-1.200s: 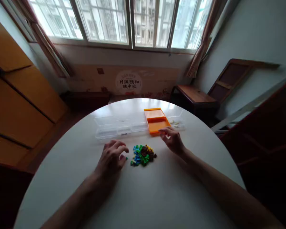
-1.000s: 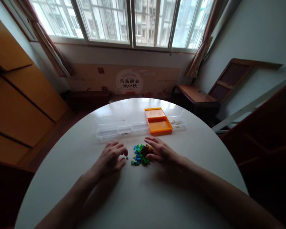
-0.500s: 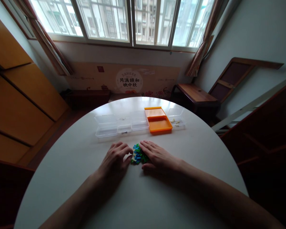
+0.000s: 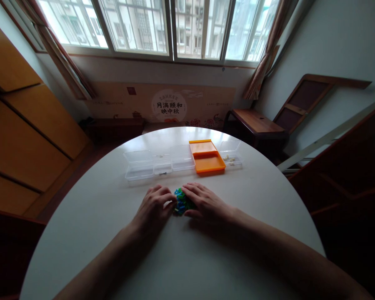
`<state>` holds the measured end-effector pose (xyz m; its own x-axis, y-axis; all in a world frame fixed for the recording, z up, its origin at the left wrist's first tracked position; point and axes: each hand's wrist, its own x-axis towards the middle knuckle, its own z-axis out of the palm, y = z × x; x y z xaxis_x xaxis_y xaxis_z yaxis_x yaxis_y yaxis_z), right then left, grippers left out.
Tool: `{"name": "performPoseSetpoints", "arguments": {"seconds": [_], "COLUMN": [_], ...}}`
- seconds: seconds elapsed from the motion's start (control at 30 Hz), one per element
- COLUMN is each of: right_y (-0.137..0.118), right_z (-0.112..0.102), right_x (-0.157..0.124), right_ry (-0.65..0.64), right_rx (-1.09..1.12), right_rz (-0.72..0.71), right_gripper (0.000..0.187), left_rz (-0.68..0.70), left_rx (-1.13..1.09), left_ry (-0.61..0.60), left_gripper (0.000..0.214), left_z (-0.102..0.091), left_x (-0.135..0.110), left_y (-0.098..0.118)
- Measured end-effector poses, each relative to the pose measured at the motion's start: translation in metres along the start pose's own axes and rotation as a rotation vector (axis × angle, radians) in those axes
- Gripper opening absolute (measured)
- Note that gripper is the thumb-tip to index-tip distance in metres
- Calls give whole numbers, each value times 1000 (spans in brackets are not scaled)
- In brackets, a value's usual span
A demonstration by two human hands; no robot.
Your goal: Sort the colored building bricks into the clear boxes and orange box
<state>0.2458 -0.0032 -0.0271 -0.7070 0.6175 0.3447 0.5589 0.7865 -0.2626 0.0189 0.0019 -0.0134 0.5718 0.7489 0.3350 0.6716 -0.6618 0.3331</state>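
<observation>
A small heap of blue and green plastic pieces (image 4: 180,202) lies on the white round table (image 4: 187,258), between my two hands. At the heap's left edge, my left hand (image 4: 158,202) has its thumb and index finger pinched together; whether a piece is between the tips I cannot make out. My right hand (image 4: 204,201) rests over the heap's right side, palm down with fingers stretched out, hiding part of it.
Beyond the hands stands a row of lidded boxes: a clear box (image 4: 139,171) at left, smaller clear boxes (image 4: 163,168) (image 4: 183,163), an orange box (image 4: 210,170) with its lid raised, and a clear box holding pale pieces (image 4: 234,160). A wooden chair (image 4: 262,121) stands behind.
My left hand has shifted slightly right and its thumb and finger have closed together. The heap looks more compact, with fewer pale pieces showing. My right hand stays nearly in place.
</observation>
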Motion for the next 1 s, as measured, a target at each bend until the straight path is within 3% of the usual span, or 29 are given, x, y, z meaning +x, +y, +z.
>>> {"name": "performPoseSetpoints", "arguments": {"seconds": [0.27, 0.53, 0.73, 1.0], "right_y": [2, -4, -8, -11], "right_z": [2, -3, -7, -13], "right_x": [1, 1, -1, -1], "right_ry": [109, 360, 482, 442], "right_rx": [58, 107, 110, 53], "right_rz": [11, 21, -37, -110], "right_gripper": [58, 15, 17, 19], "left_rz": [-83, -236, -343, -387], "left_rx": [-99, -649, -911, -1029], "left_ry": [7, -6, -19, -31], "left_gripper": [15, 30, 36, 39], "left_z": [2, 0, 5, 5], "left_x": [2, 11, 12, 14], "left_y": [-1, 11, 28, 30]}}
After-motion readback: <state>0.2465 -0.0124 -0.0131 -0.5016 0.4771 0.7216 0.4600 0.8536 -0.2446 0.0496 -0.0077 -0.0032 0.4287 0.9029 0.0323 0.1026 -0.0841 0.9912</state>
